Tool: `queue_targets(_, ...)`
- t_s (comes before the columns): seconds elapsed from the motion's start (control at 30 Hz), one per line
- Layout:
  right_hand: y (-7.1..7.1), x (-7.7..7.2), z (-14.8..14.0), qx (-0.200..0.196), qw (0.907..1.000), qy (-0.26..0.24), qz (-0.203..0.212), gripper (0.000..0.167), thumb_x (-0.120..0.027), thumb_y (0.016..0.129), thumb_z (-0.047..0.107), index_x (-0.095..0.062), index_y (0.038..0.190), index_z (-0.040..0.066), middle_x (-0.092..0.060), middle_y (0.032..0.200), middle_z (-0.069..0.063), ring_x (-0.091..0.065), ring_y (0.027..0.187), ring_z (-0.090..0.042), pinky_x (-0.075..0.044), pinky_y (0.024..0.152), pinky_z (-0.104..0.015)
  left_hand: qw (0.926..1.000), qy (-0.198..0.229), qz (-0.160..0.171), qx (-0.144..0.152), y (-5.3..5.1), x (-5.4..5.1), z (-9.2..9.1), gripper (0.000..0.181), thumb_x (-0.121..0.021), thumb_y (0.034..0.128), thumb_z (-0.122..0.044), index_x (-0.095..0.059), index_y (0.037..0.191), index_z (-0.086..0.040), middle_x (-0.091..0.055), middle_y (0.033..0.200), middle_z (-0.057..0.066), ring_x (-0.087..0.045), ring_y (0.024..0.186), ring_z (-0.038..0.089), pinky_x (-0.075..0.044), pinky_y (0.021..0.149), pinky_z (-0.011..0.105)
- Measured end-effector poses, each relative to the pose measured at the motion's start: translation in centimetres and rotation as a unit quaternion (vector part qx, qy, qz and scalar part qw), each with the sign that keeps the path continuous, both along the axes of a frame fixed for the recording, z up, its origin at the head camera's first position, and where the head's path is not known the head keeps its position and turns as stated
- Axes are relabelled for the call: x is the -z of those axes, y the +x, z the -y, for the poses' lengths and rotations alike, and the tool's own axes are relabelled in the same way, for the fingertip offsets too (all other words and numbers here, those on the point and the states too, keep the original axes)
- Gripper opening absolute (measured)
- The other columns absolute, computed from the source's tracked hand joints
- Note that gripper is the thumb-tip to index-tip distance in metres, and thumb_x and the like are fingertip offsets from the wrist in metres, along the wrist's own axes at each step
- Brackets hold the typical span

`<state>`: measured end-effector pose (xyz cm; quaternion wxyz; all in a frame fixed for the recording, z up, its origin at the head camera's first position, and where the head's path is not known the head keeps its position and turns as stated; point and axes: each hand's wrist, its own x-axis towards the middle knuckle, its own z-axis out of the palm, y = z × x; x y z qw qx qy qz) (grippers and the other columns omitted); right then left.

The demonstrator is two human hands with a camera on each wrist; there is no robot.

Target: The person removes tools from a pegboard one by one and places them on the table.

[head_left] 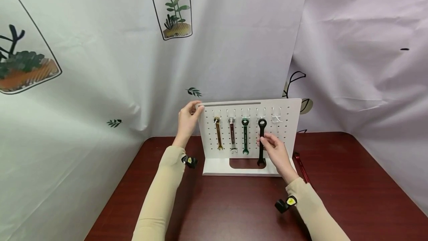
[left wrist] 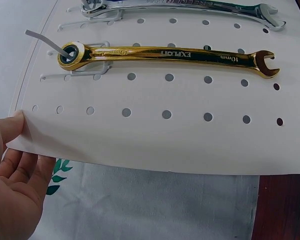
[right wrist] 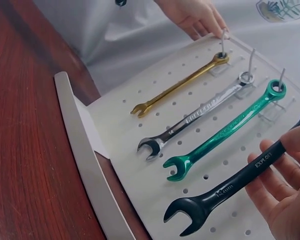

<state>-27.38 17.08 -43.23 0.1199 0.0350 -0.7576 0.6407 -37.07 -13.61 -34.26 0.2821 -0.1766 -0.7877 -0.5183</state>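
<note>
At the white pegboard's (head_left: pixel 208 131) upper left corner, my left hand (head_left: pixel 188 120) pinches the edge between thumb and fingers. My right hand (head_left: pixel 275 151) holds a black combination wrench (right wrist: pixel 225 192) by its shaft, thumb in front and fingers behind. The black wrench stands upright before the board, ring end up near a hook; whether it hangs there I cannot tell. To its left a green wrench (right wrist: pixel 225 137), a silver wrench (right wrist: pixel 200 112) and a gold wrench (left wrist: pixel 165 54) hang from hooks by their ring ends, open ends down.
A bare white hook (head_left: pixel 276 119) sits at the board's right. On the dark red table (head_left: pixel 227 203), a red wrench (head_left: pixel 302 166) lies right of the board, partly behind my right forearm. A patterned curtain (head_left: pixel 117 66) hangs behind.
</note>
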Motion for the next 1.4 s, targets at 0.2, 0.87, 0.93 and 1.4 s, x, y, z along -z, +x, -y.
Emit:
queue_targets(0.2,0.2,-0.2,0.1,-0.002,1.0000,-0.009,-0.002,0.039,-0.056,0.106,0.027,-0.057,0.133,-0.002,-0.067,0.122,-0.021,-0.063,0.115,-0.030,-0.050,0.091,-0.026,1.0000,-0.005,-0.002,-0.001,0.1,0.2,-0.1,0.032,-0.070,0.0974,-0.023,-0.070,0.121,-0.001,-0.070,0.091,0.014,-0.062,0.083,0.024,-0.050,0.073,0.037)
queue_targets(0.87,1.5,-1.5,0.0,-0.025,0.9992,-0.014,-0.029,0.039,-0.057,0.105,0.025,-0.057,0.133,-0.003,-0.067,0.123,-0.020,-0.064,0.115,-0.030,-0.048,0.093,-0.021,1.0000,0.002,0.009,-0.004,0.1,-0.1,-0.1,0.029,-0.070,0.0974,-0.023,-0.071,0.119,-0.005,-0.071,0.092,0.012,-0.062,0.080,0.020,-0.050,0.072,0.033)
queue_targets(0.93,1.8,-1.9,0.0,-0.026,0.9991,-0.011,-0.032,0.040,-0.057,0.105,0.025,-0.057,0.132,-0.004,-0.067,0.122,-0.020,-0.066,0.112,-0.026,-0.048,0.093,-0.021,1.0000,0.004,0.008,-0.001,0.1,-0.1,0.0,0.029,-0.070,0.0975,-0.023,-0.071,0.119,-0.004,-0.070,0.093,0.013,-0.062,0.081,0.020,-0.050,0.072,0.032)
queue_targets(1.4,3.1,-3.9,-1.4,-0.014,0.9953,-0.044,-0.085,0.035,-0.060,0.103,0.017,-0.059,0.126,-0.010,-0.074,0.102,0.005,-0.070,0.096,-0.009,-0.051,0.088,-0.020,0.9999,0.005,0.008,0.003,0.1,-0.2,0.0,0.030,-0.070,0.0971,-0.024,-0.071,0.119,-0.004,-0.071,0.094,0.013,-0.063,0.082,0.021,-0.051,0.073,0.034)
